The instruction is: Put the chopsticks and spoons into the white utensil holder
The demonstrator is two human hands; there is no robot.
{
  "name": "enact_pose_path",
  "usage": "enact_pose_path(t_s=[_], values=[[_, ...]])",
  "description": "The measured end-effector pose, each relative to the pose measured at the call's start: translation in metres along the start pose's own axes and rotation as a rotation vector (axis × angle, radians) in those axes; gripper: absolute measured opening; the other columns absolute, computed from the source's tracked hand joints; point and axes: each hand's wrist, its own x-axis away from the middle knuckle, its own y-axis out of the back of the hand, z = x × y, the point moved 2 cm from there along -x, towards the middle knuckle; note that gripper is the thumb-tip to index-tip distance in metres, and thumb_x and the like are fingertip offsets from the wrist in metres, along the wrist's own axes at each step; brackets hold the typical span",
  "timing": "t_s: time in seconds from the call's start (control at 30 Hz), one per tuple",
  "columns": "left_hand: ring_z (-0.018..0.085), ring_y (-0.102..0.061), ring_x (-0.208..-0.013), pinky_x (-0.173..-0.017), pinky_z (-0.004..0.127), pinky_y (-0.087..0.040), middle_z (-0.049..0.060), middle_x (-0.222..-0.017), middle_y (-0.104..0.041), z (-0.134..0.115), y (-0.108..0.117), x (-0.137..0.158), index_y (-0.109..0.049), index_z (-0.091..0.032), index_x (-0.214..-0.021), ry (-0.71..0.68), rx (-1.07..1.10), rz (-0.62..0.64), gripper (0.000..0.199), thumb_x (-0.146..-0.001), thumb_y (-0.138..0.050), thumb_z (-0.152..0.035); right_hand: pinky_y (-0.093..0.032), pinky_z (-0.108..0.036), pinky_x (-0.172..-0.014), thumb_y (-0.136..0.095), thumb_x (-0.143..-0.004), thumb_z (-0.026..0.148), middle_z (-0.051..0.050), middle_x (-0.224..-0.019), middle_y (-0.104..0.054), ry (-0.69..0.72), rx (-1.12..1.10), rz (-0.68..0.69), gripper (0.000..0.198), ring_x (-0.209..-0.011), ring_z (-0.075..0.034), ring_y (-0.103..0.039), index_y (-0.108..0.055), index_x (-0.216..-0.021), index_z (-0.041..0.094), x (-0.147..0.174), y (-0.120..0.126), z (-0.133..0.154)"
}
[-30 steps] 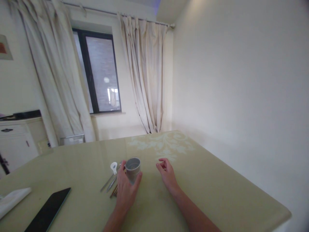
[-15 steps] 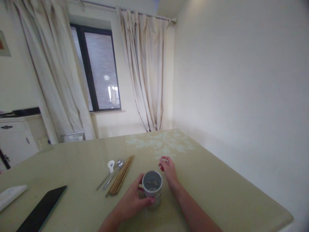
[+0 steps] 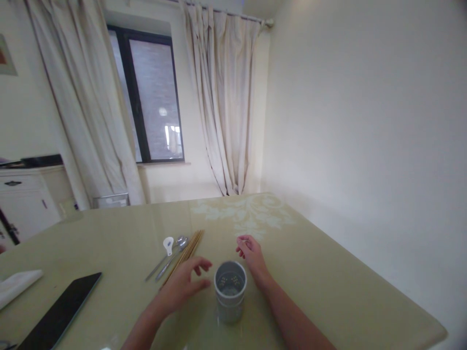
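Observation:
A grey cylindrical utensil holder (image 3: 230,304), with small holes showing inside, stands upright on the table. My left hand (image 3: 182,282) is just left of it, fingers apart and holding nothing, without touching it. Partly behind that hand lies a bundle of wooden chopsticks (image 3: 193,245). Left of the chopsticks are metal spoons (image 3: 171,262) and a white spoon (image 3: 168,244). Beyond the holder, on its right side, my right hand (image 3: 251,253) rests with its fingers curled in; no object shows in it.
The table (image 3: 328,291) has a pale leaf pattern at its far end. A dark tablet-like slab (image 3: 60,311) lies at the left, with a white object (image 3: 18,287) beyond it. A wall (image 3: 365,121) borders the right side; curtains and a window are behind.
My left hand has let go of the utensil holder and moved left, over the near part of the chopsticks. The holder now stands on its own. My right hand has barely moved.

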Motion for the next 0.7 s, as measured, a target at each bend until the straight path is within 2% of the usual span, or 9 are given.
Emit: enact_pose_path(t_s=[0.03, 0.1, 0.17, 0.23, 0.4, 0.53, 0.6, 0.7], values=[[0.027, -0.068, -0.109, -0.098, 0.039, -0.051, 0.008, -0.116, -0.076, 0.005, 0.004, -0.002, -0.075, -0.024, -0.109, 0.043, -0.142, -0.118, 0.022, -0.09, -0.066, -0.029, -0.045, -0.03, -0.056, -0.077, -0.073, 0.066, -0.001, -0.061, -0.068, 0.002, 0.006, 0.01, 0.048, -0.053, -0.017, -0.058, -0.068, -0.086, 0.02, 0.001, -0.001, 0.001], [0.03, -0.068, -0.108, -0.1, 0.042, -0.049, 0.01, -0.111, -0.075, 0.014, 0.009, -0.005, -0.075, -0.022, -0.099, 0.132, -0.417, -0.277, 0.021, -0.096, -0.054, -0.026, -0.045, -0.03, -0.056, -0.077, -0.074, 0.065, -0.001, -0.061, -0.067, 0.006, 0.018, 0.031, 0.046, -0.054, -0.017, -0.058, -0.069, -0.083, 0.02, 0.003, -0.002, 0.002], [0.032, -0.068, -0.112, -0.1, 0.044, -0.049, 0.012, -0.112, -0.075, 0.02, 0.01, -0.006, -0.074, -0.022, -0.098, 0.199, -0.6, -0.302, 0.022, -0.098, -0.052, -0.025, -0.045, -0.03, -0.057, -0.077, -0.075, 0.065, -0.001, -0.06, -0.067, 0.013, 0.031, 0.047, 0.045, -0.054, -0.017, -0.058, -0.069, -0.08, 0.02, 0.004, -0.004, 0.002], [0.032, -0.068, -0.114, -0.098, 0.042, -0.05, 0.012, -0.114, -0.075, 0.023, 0.008, -0.005, -0.073, -0.023, -0.1, 0.241, -0.673, -0.278, 0.021, -0.098, -0.053, -0.026, -0.044, -0.03, -0.057, -0.077, -0.075, 0.065, -0.001, -0.06, -0.066, 0.02, 0.04, 0.062, 0.045, -0.054, -0.017, -0.057, -0.069, -0.078, 0.021, 0.006, -0.005, 0.003], [0.027, -0.07, -0.113, -0.097, 0.036, -0.05, 0.009, -0.111, -0.076, 0.024, 0.007, -0.002, -0.072, -0.024, -0.097, 0.281, -0.693, -0.244, 0.023, -0.101, -0.05, -0.029, -0.044, -0.029, -0.056, -0.075, -0.076, 0.065, 0.0, -0.061, -0.065, 0.029, 0.056, 0.089, 0.046, -0.055, -0.017, -0.056, -0.068, -0.079, 0.02, 0.007, -0.008, 0.004], [0.027, -0.071, -0.108, -0.096, 0.037, -0.05, 0.009, -0.105, -0.077, 0.023, 0.006, -0.003, -0.072, -0.024, -0.089, 0.305, -0.699, -0.234, 0.026, -0.101, -0.05, -0.029, -0.043, -0.029, -0.056, -0.074, -0.077, 0.066, 0.0, -0.062, -0.065, 0.028, 0.071, 0.121, 0.047, -0.056, -0.017, -0.057, -0.068, -0.081, 0.02, 0.009, -0.011, 0.006], [0.027, -0.071, -0.106, -0.095, 0.038, -0.05, 0.01, -0.102, -0.077, 0.018, 0.003, -0.004, -0.072, -0.023, -0.088, 0.25, -0.644, -0.256, 0.025, -0.101, -0.051, -0.027, -0.044, -0.029, -0.056, -0.074, -0.08, 0.064, -0.001, -0.063, -0.066, 0.024, 0.082, 0.148, 0.046, -0.057, -0.017, -0.057, -0.069, -0.082, 0.019, 0.012, -0.013, 0.007], [0.026, -0.07, -0.1, -0.092, 0.037, -0.051, 0.009, -0.098, -0.076, 0.004, -0.004, -0.006, -0.07, -0.021, -0.089, 0.07, -0.439, -0.327, 0.025, -0.102, -0.052, -0.034, -0.045, -0.029, -0.058, -0.072, -0.084, 0.065, -0.002, -0.066, -0.067, 0.022, 0.099, 0.199, 0.047, -0.06, -0.017, -0.059, -0.074, -0.083, 0.018, 0.018, -0.017, 0.013]])
